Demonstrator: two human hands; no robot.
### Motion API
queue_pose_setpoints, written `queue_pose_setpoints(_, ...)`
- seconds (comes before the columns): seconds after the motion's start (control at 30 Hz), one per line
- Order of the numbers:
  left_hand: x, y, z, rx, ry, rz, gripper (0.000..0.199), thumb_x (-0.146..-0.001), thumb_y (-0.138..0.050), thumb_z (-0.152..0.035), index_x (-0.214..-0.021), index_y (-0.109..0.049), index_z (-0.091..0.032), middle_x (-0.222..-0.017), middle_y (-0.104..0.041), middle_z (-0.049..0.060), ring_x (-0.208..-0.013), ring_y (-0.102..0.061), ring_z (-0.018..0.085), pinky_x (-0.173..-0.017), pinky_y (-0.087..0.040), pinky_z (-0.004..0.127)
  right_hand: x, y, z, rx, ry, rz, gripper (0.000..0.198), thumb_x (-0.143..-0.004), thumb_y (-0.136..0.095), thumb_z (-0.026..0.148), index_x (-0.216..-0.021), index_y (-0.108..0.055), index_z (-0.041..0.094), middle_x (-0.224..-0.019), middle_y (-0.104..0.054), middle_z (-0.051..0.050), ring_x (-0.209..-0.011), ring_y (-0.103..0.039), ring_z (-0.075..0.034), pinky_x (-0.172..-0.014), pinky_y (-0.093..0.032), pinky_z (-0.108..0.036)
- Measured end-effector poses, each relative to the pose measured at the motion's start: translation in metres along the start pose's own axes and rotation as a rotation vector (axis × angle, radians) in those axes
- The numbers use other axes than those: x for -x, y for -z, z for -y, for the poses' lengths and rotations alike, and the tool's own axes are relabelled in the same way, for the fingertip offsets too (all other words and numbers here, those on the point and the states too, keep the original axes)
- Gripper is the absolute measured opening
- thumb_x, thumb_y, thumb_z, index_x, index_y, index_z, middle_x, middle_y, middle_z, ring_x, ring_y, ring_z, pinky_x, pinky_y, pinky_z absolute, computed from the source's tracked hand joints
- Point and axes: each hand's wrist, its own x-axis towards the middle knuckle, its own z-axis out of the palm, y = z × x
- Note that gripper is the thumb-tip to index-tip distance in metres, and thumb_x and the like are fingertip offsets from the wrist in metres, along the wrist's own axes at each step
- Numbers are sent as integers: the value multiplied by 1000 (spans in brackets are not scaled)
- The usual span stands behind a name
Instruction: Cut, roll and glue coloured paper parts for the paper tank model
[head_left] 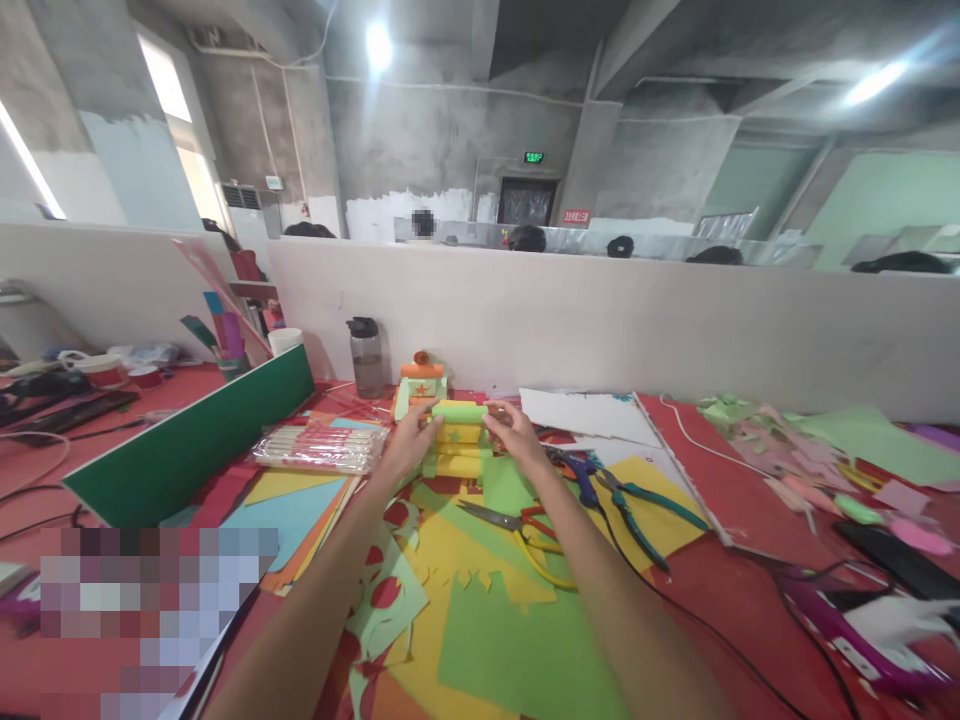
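Both my hands pinch the ends of a bright green paper roll (459, 414), my left hand (414, 440) at one end and my right hand (513, 436) at the other. The roll lies across the top of a yellow and green paper model (456, 462) with a star on its front. Whether it is fixed there I cannot tell. Just behind stands a similar orange and pale green paper model (420, 386). Scissors (510, 522) with red and yellow handles lie partly open in front, on yellow and green paper sheets (517, 640).
Teal-handled pliers (637, 505) and a blue tool (583, 478) with a cable lie at right. At left are wrapped sticks (319, 448), a green board (195, 440) and a water bottle (367, 358). A white partition (600, 310) stands behind; people's heads show beyond.
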Motion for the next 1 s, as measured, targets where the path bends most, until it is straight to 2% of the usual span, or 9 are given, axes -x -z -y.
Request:
queue_pose_setpoints(0.07, 1, 4, -11, -71, -26, -19, 46, -88, -56, -47, -121, -63, -15, -97, -67, 6, -73, -57, 14, -64, -45, 26, 2, 1, 9, -1, 22, 15, 45, -71, -76, 46, -107, -66, 20, -92, -66, -4, -74, -65, -16, -60, -56, -27)
queue_pose_setpoints(0.17, 4, 10, -25, -73, -66, 58, 41, -88, -58, -47, -113, -65, -16, -99, -67, 6, -73, -57, 15, -66, -46, 26, 6, 0, 26, -20, 63, 50, 47, -74, -76, 45, -113, -64, 22, -98, -66, -4, -82, -66, -18, -66, -57, -28)
queue_pose_setpoints(0.3, 11, 15, -38, -27, -89, 265, 40, -87, -60, -49, -111, -63, -18, -93, -67, 4, -73, -59, 15, -65, -46, 26, 16, -8, 48, -61, 121, 137, 50, -76, -76, 40, -120, -60, 23, -101, -67, -5, -89, -65, -20, -69, -57, -29)
queue_pose_setpoints(0.47, 15, 14, -40, -12, -97, 496, 39, -81, -66, -52, -97, -66, -16, -89, -66, 3, -67, -58, 13, -60, -46, 24, 36, -20, 59, 63, 152, 242, 53, -77, -74, 32, -127, -57, 26, -101, -68, -3, -90, -66, -20, -75, -55, -30)
queue_pose_setpoints(0.57, 16, 16, -40, -4, -67, 638, 38, -82, -66, -51, -95, -67, -16, -79, -65, 2, -67, -60, 15, -60, -47, 25, 49, -22, 61, 33, 115, 254, 54, -76, -76, 32, -125, -55, 26, -96, -70, -2, -89, -66, -21, -79, -54, -33)
queue_pose_setpoints(0.67, 18, 18, -45, -11, 4, 744, 38, -83, -65, -50, -102, -68, -18, -80, -68, 4, -72, -65, 18, -62, -50, 26, 61, -13, 61, -34, 42, 271, 50, -75, -77, 34, -119, -55, 25, -92, -70, -3, -85, -66, -21, -75, -53, -32)
queue_pose_setpoints(0.77, 21, 22, -51, -94, 23, 731, 36, -81, -66, -49, -103, -71, -20, -84, -71, 5, -71, -67, 18, -61, -49, 26, 73, 4, 56, 27, -11, 236, 40, -77, -76, 39, -108, -59, 22, -89, -68, -4, -77, -63, -19, -67, -50, -29)
queue_pose_setpoints(0.83, 23, 25, -54, -154, -1, 695, 32, -80, -68, -48, -98, -73, -22, -85, -72, 4, -69, -66, 18, -59, -48, 25, 78, 15, 50, 85, -25, 209, 34, -79, -73, 44, -100, -59, 21, -79, -65, -1, -69, -59, -17, -62, -48, -28)
queue_pose_setpoints(1.0, 19, 35, -50, -328, -22, 674, 25, -79, -67, -44, -89, -74, -23, -79, -72, 3, -67, -64, 19, -57, -43, 25, 79, 32, 40, 186, 38, 155, 31, -82, -69, 49, -81, -53, 21, -58, -53, 5, -53, -50, -13, -57, -43, -27)
